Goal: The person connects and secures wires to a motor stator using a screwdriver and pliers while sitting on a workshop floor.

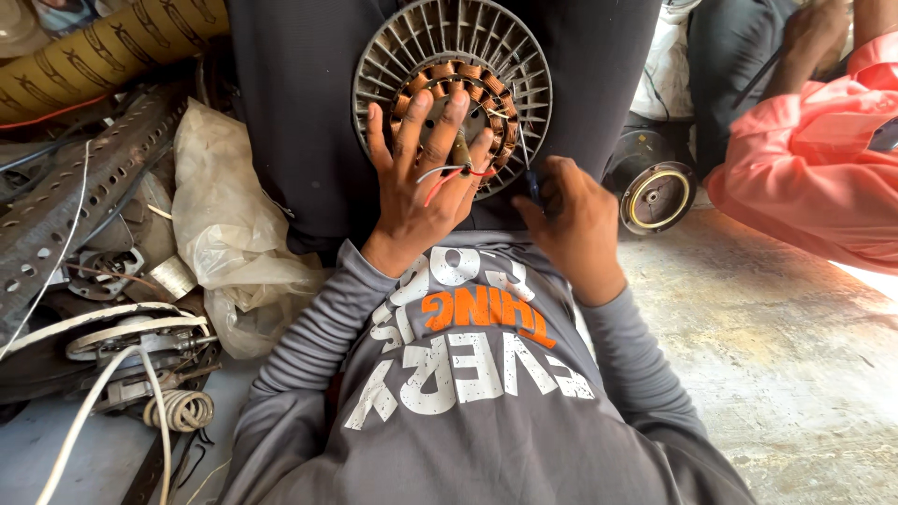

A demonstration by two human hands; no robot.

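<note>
Only one round fan motor stator (453, 89) lies on the lap, under the left hand (421, 182), whose five fingers spread flat across its copper coils. Two wires (447, 178), red and white, run beneath those fingers. Just right of it, the right hand (572, 224) is fisted round one thin dark tool (531, 178), its tip hard to make out.

a crumpled, cloudy plastic bag (229, 201) lies among the scrap at the left; no labels, signs or screens show.

Soft daylight, right-edge glare, sharp focus
</note>
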